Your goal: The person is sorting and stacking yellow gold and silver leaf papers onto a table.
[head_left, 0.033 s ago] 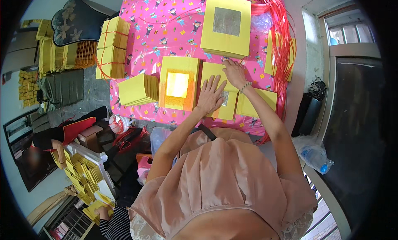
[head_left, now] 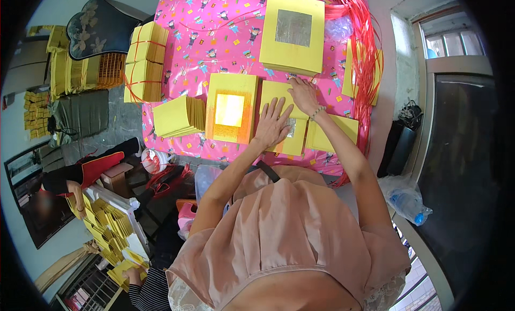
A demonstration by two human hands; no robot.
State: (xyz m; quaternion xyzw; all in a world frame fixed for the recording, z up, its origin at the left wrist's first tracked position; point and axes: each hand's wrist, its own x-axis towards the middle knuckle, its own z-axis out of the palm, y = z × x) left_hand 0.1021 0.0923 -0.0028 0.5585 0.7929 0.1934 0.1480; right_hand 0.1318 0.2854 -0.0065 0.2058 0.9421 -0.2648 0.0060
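A yellow paper sheet (head_left: 273,92) lies in front of me, its upper part seemingly folded down over a lower part that bears a silver foil square (head_left: 291,129). Flat on it rests my left hand (head_left: 272,124), fingers spread. My right hand (head_left: 304,96), with a bead bracelet at the wrist, presses on the sheet's upper right with its fingers stretched out; neither hand grips anything. Just left is a stack of yellow paper (head_left: 232,83) with a shiny gold square edged in orange. Another yellow stack (head_left: 338,133) sits to the right, partly under my right forearm.
The table has a pink patterned cover (head_left: 214,32). A taller foil-square paper stack (head_left: 292,59) stands farther back; folded yellow papers (head_left: 177,116) and tied bundles (head_left: 144,64) are left. Red plastic strands (head_left: 366,69) hang along the right edge. Co-workers handle yellow papers (head_left: 110,225) at lower left.
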